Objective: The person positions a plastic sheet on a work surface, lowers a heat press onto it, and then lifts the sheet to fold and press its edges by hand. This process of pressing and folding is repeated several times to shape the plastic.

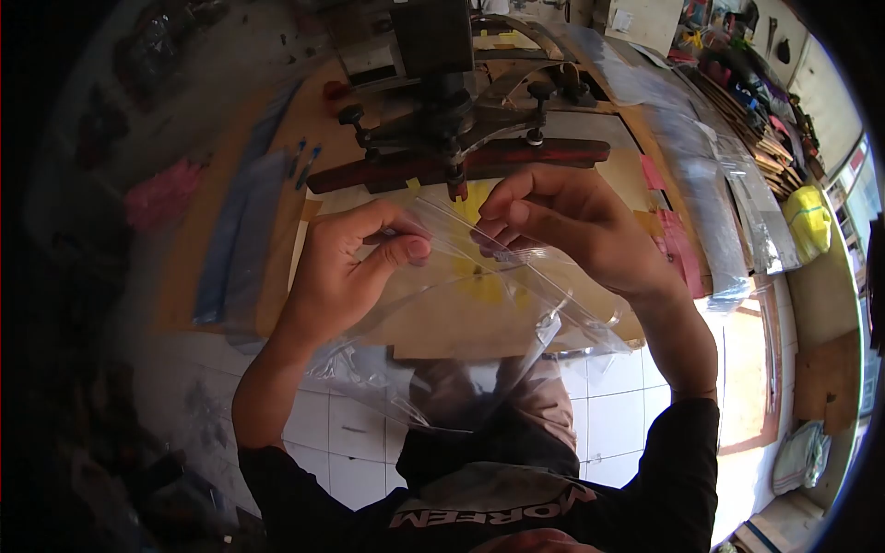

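Note:
A clear plastic bag hangs between my hands over the front of the work table, its lower part drooping past the edge. My left hand pinches its upper left side between thumb and fingers. On the other side my right hand has its fingers curled at the bag's upper right edge, the film passing by the fingertips. Just beyond the hands lies the long red bar of a screen-printing press, with black knobs above it. Under the bag a yellow patch shows on the tan board.
Stacks of clear plastic bags lie along the left side, with more plastic sheets at the right. Two blue pens rest near the bar. Pink cloth sits at far left, and a yellow bag at far right.

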Demonstrator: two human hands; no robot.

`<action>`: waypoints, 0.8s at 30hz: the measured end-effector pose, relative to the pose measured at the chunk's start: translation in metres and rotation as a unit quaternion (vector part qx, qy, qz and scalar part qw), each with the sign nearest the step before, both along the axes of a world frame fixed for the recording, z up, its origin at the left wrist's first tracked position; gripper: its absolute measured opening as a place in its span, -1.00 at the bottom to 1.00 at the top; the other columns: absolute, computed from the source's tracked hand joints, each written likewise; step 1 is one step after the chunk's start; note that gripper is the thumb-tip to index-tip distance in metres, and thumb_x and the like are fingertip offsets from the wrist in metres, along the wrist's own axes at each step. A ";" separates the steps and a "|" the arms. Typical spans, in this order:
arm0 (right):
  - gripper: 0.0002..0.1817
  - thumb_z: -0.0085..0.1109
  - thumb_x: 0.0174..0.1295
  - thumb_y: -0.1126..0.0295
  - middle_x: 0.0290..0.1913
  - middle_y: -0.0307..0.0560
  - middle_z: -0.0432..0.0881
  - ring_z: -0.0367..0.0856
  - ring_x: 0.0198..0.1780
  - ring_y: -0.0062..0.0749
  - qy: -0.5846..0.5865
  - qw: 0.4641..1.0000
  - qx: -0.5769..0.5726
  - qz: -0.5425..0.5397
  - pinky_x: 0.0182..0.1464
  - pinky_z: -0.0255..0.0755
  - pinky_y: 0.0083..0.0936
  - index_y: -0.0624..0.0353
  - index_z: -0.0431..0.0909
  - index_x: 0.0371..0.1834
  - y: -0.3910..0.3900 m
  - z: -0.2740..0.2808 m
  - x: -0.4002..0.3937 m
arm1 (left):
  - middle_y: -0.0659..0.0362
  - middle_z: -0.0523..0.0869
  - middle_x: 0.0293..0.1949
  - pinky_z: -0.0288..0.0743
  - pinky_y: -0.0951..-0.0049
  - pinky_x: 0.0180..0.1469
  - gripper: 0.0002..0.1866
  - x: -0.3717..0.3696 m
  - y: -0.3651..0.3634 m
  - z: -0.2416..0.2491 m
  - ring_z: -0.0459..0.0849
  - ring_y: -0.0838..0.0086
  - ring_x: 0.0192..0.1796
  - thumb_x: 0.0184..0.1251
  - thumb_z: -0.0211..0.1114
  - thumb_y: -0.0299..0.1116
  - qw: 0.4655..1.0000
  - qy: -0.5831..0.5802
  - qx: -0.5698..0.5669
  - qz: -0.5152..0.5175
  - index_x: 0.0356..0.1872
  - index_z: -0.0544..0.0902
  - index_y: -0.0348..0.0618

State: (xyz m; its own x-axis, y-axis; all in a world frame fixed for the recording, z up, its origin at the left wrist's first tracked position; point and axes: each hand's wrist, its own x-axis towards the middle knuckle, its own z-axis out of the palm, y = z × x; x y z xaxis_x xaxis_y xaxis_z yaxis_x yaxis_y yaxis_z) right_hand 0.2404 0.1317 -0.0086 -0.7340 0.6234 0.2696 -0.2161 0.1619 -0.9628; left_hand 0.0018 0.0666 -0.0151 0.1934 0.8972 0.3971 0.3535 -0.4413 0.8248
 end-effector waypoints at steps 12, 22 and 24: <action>-0.83 0.43 -0.04 0.51 -0.40 -0.07 0.65 0.64 -0.36 -0.32 -0.066 0.890 0.420 -0.165 -0.31 0.48 -0.49 0.26 0.64 -0.37 -0.047 0.013 0.000 | 0.09 0.74 -0.41 0.54 0.56 -0.25 -0.90 -0.006 -0.017 -0.002 0.73 0.49 -0.33 0.13 0.35 -0.61 0.984 0.082 0.150 0.047 -0.31 0.64 -0.33; -0.80 0.39 0.02 0.56 -0.39 -0.03 0.64 0.65 -0.43 -0.40 -0.082 0.899 0.389 -0.183 -0.42 0.49 -0.56 0.30 0.62 -0.28 -0.069 0.012 -0.014 | 0.07 0.73 -0.41 0.55 0.55 -0.25 -0.87 -0.002 -0.017 -0.005 0.75 0.42 -0.32 0.11 0.33 -0.64 0.983 0.078 0.163 0.042 -0.29 0.64 -0.32; -0.83 0.37 0.03 0.58 -0.44 -0.05 0.63 0.62 -0.48 -0.43 -0.095 0.879 0.411 -0.221 -0.45 0.46 -0.58 0.30 0.62 -0.30 -0.068 0.013 -0.016 | 0.06 0.73 -0.41 0.54 0.54 -0.27 -0.88 0.001 -0.018 -0.004 0.75 0.41 -0.34 0.13 0.35 -0.59 0.983 0.069 0.163 0.039 -0.29 0.64 -0.33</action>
State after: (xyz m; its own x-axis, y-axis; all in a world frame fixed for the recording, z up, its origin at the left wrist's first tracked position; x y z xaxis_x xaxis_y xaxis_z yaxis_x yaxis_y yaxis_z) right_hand 0.2243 0.0639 0.0041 -0.5489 0.5109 0.6615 0.1951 0.8479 -0.4929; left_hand 0.0028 0.0482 -0.0193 0.2022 0.7401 0.6414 0.4954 -0.6422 0.5849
